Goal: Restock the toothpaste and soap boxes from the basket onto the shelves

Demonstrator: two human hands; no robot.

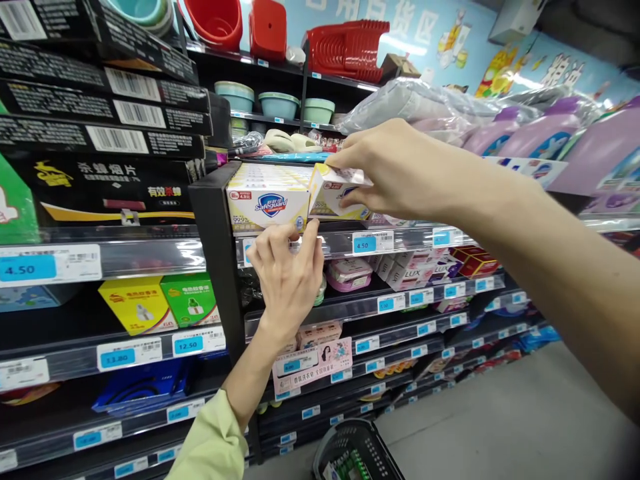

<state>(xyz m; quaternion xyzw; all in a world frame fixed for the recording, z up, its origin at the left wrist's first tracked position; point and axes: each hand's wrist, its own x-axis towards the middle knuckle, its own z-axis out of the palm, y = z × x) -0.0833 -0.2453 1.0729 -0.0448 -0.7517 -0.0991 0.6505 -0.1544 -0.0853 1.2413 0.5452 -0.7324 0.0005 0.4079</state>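
Observation:
A row of white and yellow Safeguard soap boxes fills the left end of the shelf, packed one behind another. My right hand grips a single Safeguard soap box from above and the side, with the thumb across its front. That box stands slightly tilted against the right side of the row. Below, my left hand is at the shelf's front edge, fingers bent and apart, with fingertips near the lower corners of the boxes. It holds nothing that I can see.
A black upright divider separates this bay from black stacked boxes at left. Price strips run along the shelf fronts. Purple bottles stand at right. On the floor lies a dark shopping basket with green items inside.

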